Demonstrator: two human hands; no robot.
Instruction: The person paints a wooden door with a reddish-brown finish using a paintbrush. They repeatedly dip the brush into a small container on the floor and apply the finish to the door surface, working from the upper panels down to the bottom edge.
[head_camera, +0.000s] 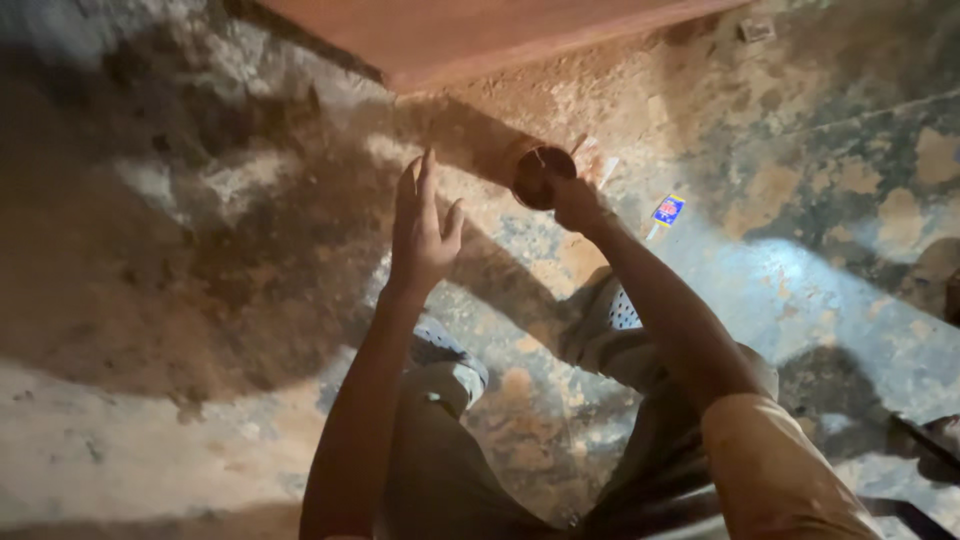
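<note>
Brown round cup (540, 176) is grasped by the right hand (577, 203) above the dusty floor (200, 250); left hand (422, 228) is released, fingers spread.

Both forearms are bare from the elbow down, with no watch, ring or band visible on the left hand (422, 225) or the right hand (577, 205). A tan sleeve (775, 470) is pushed up above the right elbow. The legs wear khaki-grey trousers (440, 470). The feet are in pale perforated clogs (622, 310), dusty and scuffed.
</note>
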